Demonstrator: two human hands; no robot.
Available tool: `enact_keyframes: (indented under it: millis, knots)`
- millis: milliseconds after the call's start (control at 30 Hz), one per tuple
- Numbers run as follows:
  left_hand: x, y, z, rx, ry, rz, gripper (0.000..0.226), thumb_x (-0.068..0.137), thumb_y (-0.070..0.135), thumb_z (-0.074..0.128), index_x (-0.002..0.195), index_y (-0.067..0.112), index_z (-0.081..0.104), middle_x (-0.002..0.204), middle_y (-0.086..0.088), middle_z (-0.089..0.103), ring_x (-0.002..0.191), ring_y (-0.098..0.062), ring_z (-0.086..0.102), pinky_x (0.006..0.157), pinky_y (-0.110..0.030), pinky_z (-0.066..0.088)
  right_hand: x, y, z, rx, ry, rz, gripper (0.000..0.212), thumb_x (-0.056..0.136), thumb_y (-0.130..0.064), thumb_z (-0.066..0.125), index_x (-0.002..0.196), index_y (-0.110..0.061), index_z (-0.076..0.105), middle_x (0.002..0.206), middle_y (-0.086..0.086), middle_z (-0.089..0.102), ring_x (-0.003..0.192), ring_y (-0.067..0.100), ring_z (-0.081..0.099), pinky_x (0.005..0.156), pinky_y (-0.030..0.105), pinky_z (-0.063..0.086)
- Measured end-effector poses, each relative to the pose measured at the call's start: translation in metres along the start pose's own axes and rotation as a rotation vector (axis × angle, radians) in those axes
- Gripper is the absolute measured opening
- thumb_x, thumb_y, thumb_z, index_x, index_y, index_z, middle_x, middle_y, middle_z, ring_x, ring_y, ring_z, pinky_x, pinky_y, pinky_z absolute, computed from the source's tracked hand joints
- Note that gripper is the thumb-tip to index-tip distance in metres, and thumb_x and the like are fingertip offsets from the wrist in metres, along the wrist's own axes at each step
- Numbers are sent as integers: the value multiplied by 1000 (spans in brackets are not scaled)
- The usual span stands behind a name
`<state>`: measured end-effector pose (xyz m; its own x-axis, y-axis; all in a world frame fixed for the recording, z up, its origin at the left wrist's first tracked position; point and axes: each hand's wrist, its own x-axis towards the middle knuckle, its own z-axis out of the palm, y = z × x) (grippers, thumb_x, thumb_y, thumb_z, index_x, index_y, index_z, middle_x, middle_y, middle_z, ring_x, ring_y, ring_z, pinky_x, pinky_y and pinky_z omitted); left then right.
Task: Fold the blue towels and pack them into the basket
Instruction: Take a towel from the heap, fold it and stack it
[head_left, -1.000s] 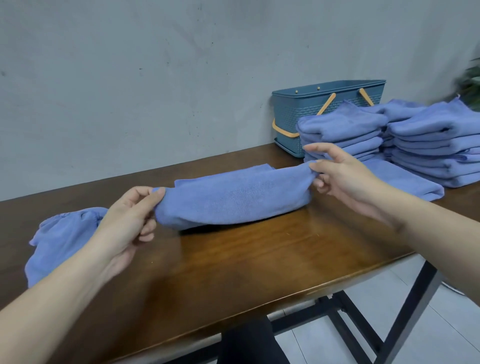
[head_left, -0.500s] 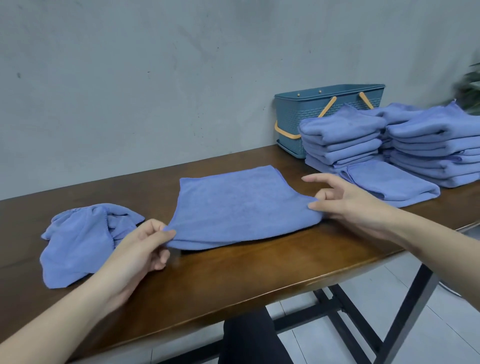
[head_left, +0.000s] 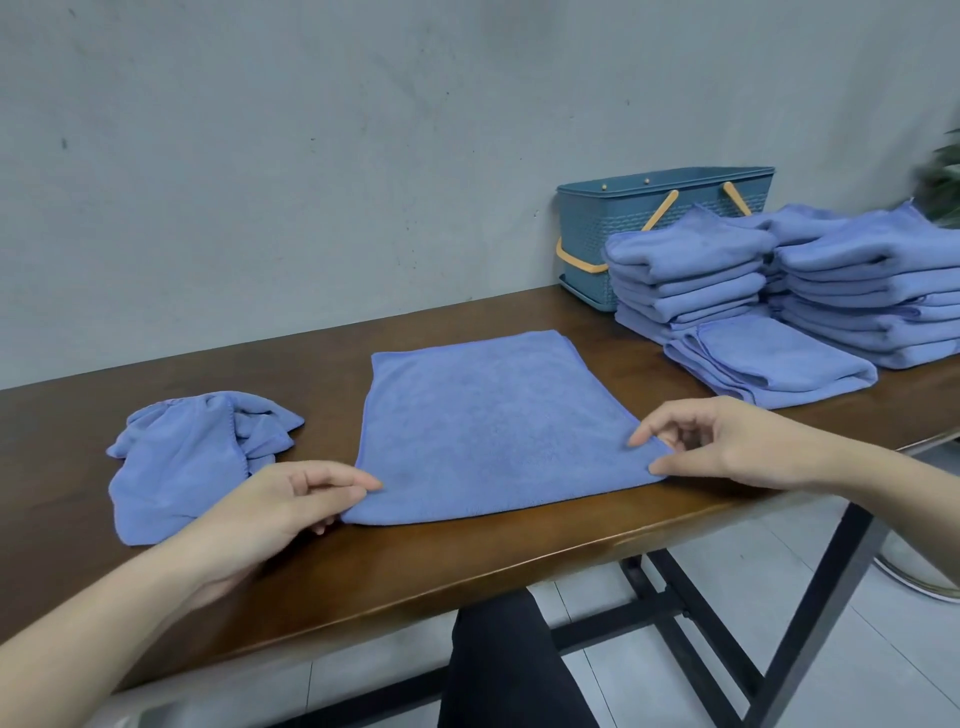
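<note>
Pinching the towel's (head_left: 488, 421) two near corners, left hand (head_left: 283, 501) and right hand (head_left: 727, 441) each gripping one; far edge is lying straight ahead, towards the wall.

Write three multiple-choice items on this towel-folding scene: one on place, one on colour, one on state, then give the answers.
1. Where is the crumpled blue cloth towel?
A. Left of the flat blue towel
B. Inside the basket
C. On the floor

2. What colour are the handles of the teal plastic basket?
A. White
B. Orange
C. Black

3. What are the left hand and right hand doing?
A. Hanging idle
B. Lifting the basket
C. Pinching the flat towel's near corners

Answers: A, it lies at that towel's left; B, orange straps show; C, fingers pinch both corners.
</note>
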<state>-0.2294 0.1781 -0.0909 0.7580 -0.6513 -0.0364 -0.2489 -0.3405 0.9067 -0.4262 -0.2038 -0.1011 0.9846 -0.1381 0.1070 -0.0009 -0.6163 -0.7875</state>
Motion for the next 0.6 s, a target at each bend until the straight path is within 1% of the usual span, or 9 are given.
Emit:
enact_keyframes:
  millis: [67,133,200,267,367,433,500,567,600]
  knots:
    - [0,-1,1,87,7,-23,18,93,21,70,87,35,82,102,8,76,80,-6,58,80,-22,43,-4,1,1,-59,-18,-13,29,82,-19,83,97,-44,76,70,-11,54,69,9,51,67,18,42]
    - [0,-1,-1,201,-23,-22,13,86,32,75,90,44,79,91,8,76,79,-8,61,80,-22,43,-7,4,1,-112,-18,-11,33,81,-25,83,102,-48,73,75,-11,56,73,10,54,72,22,45]
    - [0,-3,-5,296,-72,10,22,74,45,79,93,55,74,72,4,62,65,-8,49,67,-19,37,-10,6,1,-138,-20,-6,34,82,-28,83,105,-51,72,77,-13,57,76,7,55,75,18,44]
    - [0,-8,-7,364,-84,99,36,73,38,82,97,63,69,69,9,54,60,-4,43,60,-15,35,-12,6,0,-156,-28,-19,34,86,-25,79,107,-51,71,79,-11,57,78,7,55,77,16,43]
    - [-2,-19,-7,503,-48,308,54,81,21,82,107,64,64,85,12,59,64,-5,51,68,-13,43,-15,5,2,-165,-18,-31,32,89,-20,76,108,-46,72,81,-9,57,77,5,53,78,15,43]
    - [-2,-28,-8,591,-2,406,51,83,17,80,111,58,65,98,12,56,71,-9,55,70,-14,45,-17,5,3,-169,3,-33,30,87,-21,78,107,-42,73,82,-8,59,77,6,54,78,16,44]
    - [-2,-35,-9,664,53,475,36,86,25,77,107,53,68,107,18,51,80,-12,58,69,-13,44,-18,7,4,-201,37,-44,27,85,-22,80,105,-40,74,84,-6,60,79,9,56,79,20,46]
    - [-5,-34,-8,702,88,493,14,90,44,68,102,51,68,114,24,47,86,-11,58,68,-12,43,-20,10,6,-239,73,-54,26,83,-24,81,102,-41,74,85,-9,59,81,13,56,79,20,45]
    - [-6,-34,-7,711,94,489,11,90,52,62,100,51,67,118,27,46,89,-10,58,69,-12,42,-21,11,8,-260,93,-64,24,83,-25,81,100,-42,74,87,-11,58,82,14,57,79,20,44]
